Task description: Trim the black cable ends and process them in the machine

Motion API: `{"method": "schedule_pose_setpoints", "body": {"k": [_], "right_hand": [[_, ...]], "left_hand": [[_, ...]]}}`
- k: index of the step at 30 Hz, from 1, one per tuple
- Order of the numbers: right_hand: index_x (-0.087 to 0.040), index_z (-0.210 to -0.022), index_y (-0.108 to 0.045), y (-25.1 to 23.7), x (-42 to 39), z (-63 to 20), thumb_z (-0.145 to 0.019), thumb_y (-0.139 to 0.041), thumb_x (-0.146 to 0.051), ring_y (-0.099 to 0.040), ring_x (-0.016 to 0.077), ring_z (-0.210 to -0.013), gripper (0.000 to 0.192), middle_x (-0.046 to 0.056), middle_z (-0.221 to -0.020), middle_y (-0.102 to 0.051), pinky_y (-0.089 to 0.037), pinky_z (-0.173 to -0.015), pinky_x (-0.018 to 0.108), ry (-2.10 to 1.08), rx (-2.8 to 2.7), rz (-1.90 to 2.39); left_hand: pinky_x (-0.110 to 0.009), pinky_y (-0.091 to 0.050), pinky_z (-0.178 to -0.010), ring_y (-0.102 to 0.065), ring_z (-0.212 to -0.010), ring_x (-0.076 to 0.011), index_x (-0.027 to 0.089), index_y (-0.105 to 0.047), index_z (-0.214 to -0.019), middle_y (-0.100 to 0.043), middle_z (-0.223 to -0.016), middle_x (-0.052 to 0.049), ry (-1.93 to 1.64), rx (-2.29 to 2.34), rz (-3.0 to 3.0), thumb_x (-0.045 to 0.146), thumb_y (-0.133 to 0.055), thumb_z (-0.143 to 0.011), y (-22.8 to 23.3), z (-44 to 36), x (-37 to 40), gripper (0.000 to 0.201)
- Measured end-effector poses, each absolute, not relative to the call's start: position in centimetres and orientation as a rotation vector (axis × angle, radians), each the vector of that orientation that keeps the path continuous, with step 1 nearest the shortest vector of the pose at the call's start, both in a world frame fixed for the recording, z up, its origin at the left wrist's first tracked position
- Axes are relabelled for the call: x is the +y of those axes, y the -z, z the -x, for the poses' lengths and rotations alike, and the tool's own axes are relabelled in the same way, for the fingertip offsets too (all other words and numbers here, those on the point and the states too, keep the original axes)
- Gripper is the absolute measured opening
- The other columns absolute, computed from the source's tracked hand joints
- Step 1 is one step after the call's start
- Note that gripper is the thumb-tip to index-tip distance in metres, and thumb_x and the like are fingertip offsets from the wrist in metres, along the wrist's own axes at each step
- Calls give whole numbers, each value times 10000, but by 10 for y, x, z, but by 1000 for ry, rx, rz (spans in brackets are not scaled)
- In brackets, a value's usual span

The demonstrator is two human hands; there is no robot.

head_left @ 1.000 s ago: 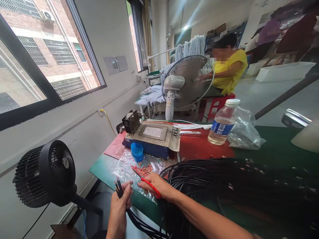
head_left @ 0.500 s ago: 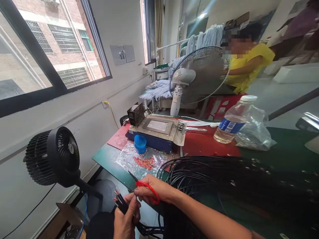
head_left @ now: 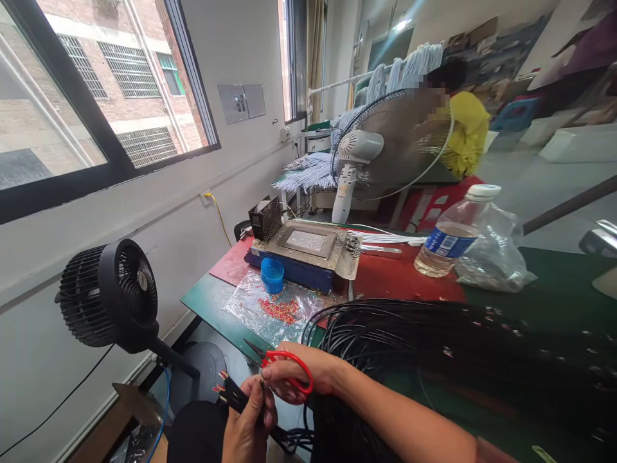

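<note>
My left hand (head_left: 250, 415) is closed around a bunch of black cables (head_left: 233, 393), whose stripped ends show red and pale wire tips pointing up and left. My right hand (head_left: 292, 373) holds red-handled scissors (head_left: 303, 369), the dark blades pointing up and left over the table edge. Its thumb and index finger meet the left hand's fingertips, and a small piece pinched there is too small to make out. Just beyond the hands, red and yellow bits (head_left: 279, 311) lie on a clear plastic sheet (head_left: 245, 299) with a blue cup (head_left: 272, 276).
A solder pot (head_left: 294, 270) with a small square fan (head_left: 266, 218) stands behind the cup. Coiled black cables (head_left: 385, 321) cover the right side. A bottle (head_left: 441, 241) stands beyond them. Left is a black fan (head_left: 130, 289); across the table, a person in yellow (head_left: 465, 128) works.
The view has shifted slightly. My hands stay together, with the scissors and cable bunch still held. The person in yellow has leaned left behind the large fan.
</note>
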State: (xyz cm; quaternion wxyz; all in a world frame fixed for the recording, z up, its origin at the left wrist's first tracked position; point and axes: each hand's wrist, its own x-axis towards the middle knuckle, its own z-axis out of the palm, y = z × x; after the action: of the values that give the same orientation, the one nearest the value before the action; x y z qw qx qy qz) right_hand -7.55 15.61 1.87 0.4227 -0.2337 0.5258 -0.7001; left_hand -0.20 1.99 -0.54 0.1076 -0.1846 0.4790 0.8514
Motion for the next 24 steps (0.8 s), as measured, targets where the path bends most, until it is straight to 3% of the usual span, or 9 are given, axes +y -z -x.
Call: {"method": "schedule_pose_setpoints", "body": {"k": [8,14,19,24], "right_hand": [[-99,-528,-541,-21,155,73,-708,-583,-491,-401,42,-311,434,-38,-370,-461,-289,-306,139,1754,1380,539],[-107,-493,-519,-23,154,72,-706,-588,-471,-408,41,-316,428,-35,-371,-464,-292,-308,136,1715,1375,543],[-109,-518,-536,-22,155,73,-679,-598,-434,-407,39,-302,368,-39,-375,-475,-292,-296,131,1701,1296,523],[-110,-501,-532,-21,155,73,-671,-609,-432,-408,42,-300,372,-36,-374,-478,-298,-290,132,1715,1295,528]], "left_hand": [[-148,-233,-428,-313,-408,1,144,-560,-605,-454,-466,52,-2511,1389,592,366,-590,-655,4,2,19,230],[-186,-147,-409,-228,-374,-2,153,-472,-494,-351,-409,70,-2464,1545,545,392,-578,-655,5,0,19,307],[-222,-201,-414,-230,-401,-27,166,-584,-610,-399,-424,52,-2442,1651,444,415,-609,-618,11,0,17,251],[-244,-177,-394,-189,-378,-31,172,-595,-598,-374,-402,55,-2415,1700,409,424,-602,-621,10,2,16,252]]}}
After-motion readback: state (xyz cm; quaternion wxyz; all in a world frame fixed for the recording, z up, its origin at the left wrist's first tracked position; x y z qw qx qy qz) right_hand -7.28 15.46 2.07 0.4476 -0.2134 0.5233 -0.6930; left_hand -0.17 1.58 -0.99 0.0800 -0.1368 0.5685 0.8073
